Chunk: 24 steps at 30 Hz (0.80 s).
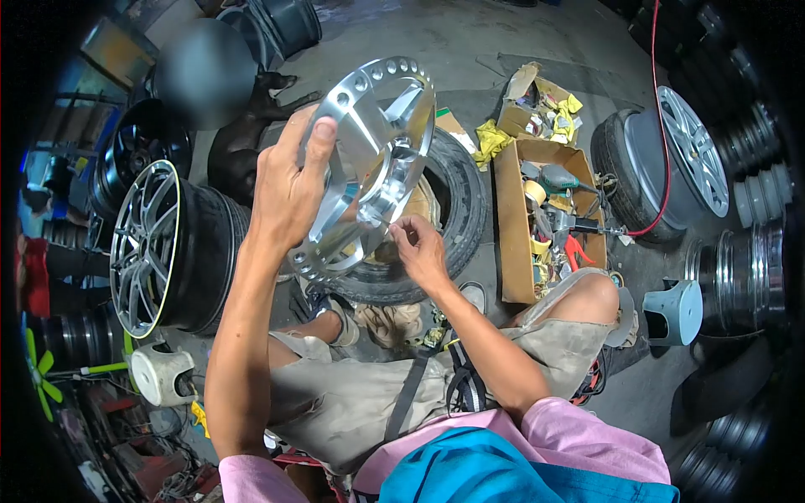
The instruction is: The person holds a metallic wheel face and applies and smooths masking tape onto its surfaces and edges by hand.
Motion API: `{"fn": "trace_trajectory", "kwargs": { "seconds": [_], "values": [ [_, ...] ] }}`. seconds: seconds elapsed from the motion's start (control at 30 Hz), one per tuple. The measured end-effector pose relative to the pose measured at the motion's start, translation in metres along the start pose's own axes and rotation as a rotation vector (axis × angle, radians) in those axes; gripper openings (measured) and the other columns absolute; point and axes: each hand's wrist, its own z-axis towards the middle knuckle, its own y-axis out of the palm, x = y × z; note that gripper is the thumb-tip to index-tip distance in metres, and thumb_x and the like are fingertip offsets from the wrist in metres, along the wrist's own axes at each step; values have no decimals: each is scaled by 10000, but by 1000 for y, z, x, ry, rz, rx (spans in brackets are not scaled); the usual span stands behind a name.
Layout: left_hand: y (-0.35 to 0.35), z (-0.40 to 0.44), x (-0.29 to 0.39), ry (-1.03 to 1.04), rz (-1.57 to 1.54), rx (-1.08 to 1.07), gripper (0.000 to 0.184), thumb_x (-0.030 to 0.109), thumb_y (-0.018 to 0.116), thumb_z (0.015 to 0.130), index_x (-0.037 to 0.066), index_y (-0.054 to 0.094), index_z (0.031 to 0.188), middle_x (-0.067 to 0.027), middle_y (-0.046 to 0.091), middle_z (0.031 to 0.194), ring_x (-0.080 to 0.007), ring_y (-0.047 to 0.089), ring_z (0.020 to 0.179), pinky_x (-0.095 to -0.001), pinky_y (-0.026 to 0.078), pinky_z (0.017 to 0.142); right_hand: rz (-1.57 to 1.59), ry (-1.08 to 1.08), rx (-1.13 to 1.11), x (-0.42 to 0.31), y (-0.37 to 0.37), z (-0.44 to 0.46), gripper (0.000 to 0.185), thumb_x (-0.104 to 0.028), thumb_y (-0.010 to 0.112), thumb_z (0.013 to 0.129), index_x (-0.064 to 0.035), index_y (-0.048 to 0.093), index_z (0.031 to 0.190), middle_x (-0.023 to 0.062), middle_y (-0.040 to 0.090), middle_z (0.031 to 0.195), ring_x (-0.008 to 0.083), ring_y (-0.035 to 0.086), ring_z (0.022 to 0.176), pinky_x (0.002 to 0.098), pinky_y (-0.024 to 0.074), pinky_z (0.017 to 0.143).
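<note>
My left hand [289, 180] grips the outer edge of a shiny machined metal wheel centre [392, 172], its thumb lying over the rim. The piece is held up and tilted, with spokes, a central hub and a row of holes along its edge. Close to the lower side of the hub is my right hand [419, 256], thumb and fingers pinched together. Whatever may be between those fingertips is too small to name. Beneath the wheel centre lies a black tyre [471, 222] on the floor.
To the right stands a cardboard box [508, 243] of tools and rolls of tape. A spoked wheel [142, 251] is at the left, another wheel [692, 151] at the right beside a red hose [667, 168]. Low stools [675, 312] flank my knees. A dark dog [235, 151] lies behind.
</note>
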Motion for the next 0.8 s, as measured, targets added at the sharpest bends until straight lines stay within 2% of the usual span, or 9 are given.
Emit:
{"fn": "trace_trajectory", "kwargs": {
  "seconds": [0.13, 0.2, 0.23, 0.27, 0.33, 0.37, 0.53, 0.67, 0.8],
  "values": [
    [-5, -8, -4, 4, 8, 12, 575, 500, 512, 1145, 0, 667, 1382, -175, 755, 954, -233, 717, 900, -378, 543, 839, 94, 155, -93, 2, 10, -17, 257, -258, 662, 1056, -6, 698, 1028, 24, 622, 759, 144, 572, 702, 356, 475, 673],
    [-8, -13, -5, -50, -13, -6, 562, 481, 498, 1156, -2, 662, 1394, -99, 665, 844, -144, 605, 759, -331, 495, 712, 298, 335, -165, 5, 16, -21, 256, -263, 667, 1057, -12, 693, 1019, 24, 628, 749, 142, 584, 689, 357, 479, 658],
    [-5, -16, -4, -42, -46, 14, 562, 474, 483, 1163, -3, 658, 1403, -36, 567, 791, -96, 485, 696, -303, 421, 635, 357, 387, -205, 5, 15, -20, 264, -280, 666, 1073, -28, 684, 997, 23, 631, 749, 121, 599, 666, 327, 474, 601],
    [-5, -18, -6, -40, -44, 4, 562, 474, 483, 1163, -3, 658, 1403, -36, 567, 791, -96, 485, 696, -303, 421, 635, 363, 392, -198, 5, 15, -20, 264, -280, 666, 1073, -28, 684, 997, 23, 631, 749, 121, 599, 666, 327, 474, 601],
    [-5, -20, -10, -20, -104, 23, 581, 490, 474, 1166, -4, 650, 1419, -15, 575, 788, -87, 498, 697, -288, 415, 629, 497, 549, -245, -6, 14, -18, 226, -291, 673, 1097, -80, 644, 1022, -19, 593, 819, 85, 566, 632, 268, 430, 530],
    [-4, -22, -9, -43, -127, 33, 648, 553, 462, 1156, -8, 645, 1425, 5, 577, 789, -73, 486, 687, -266, 393, 610, 501, 549, -241, -8, 15, -18, 226, -291, 673, 1097, -80, 644, 1022, -19, 593, 819, 85, 566, 632, 268, 430, 530],
    [-7, -23, -8, -65, -110, 22, 731, 632, 453, 1132, -2, 632, 1450, 11, 571, 786, -62, 481, 679, -248, 374, 591, 954, 794, -317, -21, 18, -18, 199, -261, 685, 1090, -80, 608, 1065, 26, 617, 859, 94, 574, 615, 230, 391, 447],
    [-6, -21, -10, -61, -94, 35, 756, 654, 444, 1126, 4, 624, 1469, 15, 557, 775, -60, 477, 673, -245, 371, 587, 1003, 813, -377, -23, 12, -16, 205, -251, 692, 1085, -66, 602, 1073, 39, 623, 876, 96, 572, 611, 233, 400, 445],
    [-6, -22, -7, -76, -93, 35, 760, 655, 436, 1128, 2, 620, 1471, 15, 555, 772, -60, 473, 672, -248, 372, 587, 894, 743, -294, -12, 13, -9, 212, -245, 697, 1080, -52, 611, 1067, 44, 629, 879, 96, 575, 600, 240, 402, 441]
  ]
}}
